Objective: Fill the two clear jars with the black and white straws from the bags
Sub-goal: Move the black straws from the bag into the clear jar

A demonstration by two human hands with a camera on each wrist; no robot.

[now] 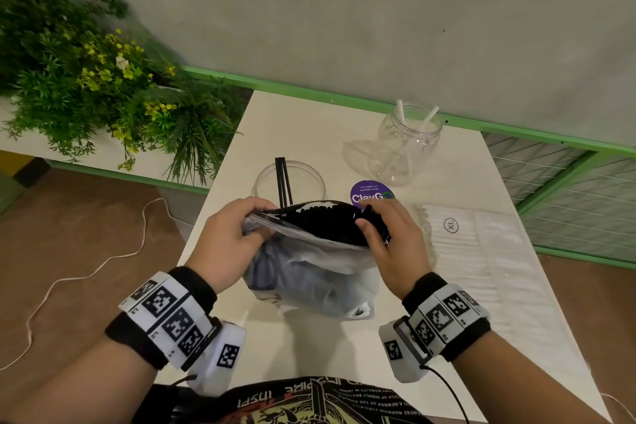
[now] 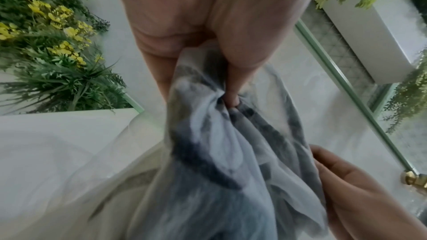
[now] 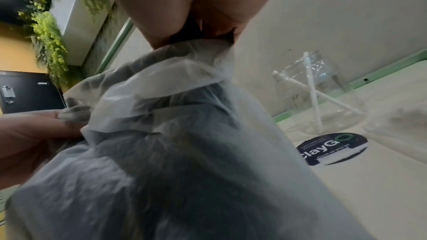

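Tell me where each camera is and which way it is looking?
Head: worn on the head, looks forward and down at the table, bag of black straws, left hand, right hand and both wristbands.
Left wrist: on the left wrist, looks along the palm at fingers pinching the bag.
Right wrist: on the right wrist, looks along the palm at the bag and the jar with white straws.
Shared: all three show the bag; head and right wrist both show the ClayGo sticker.

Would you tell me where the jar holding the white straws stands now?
In the head view, the jar stands at the table's far right, beyond the purple sticker.
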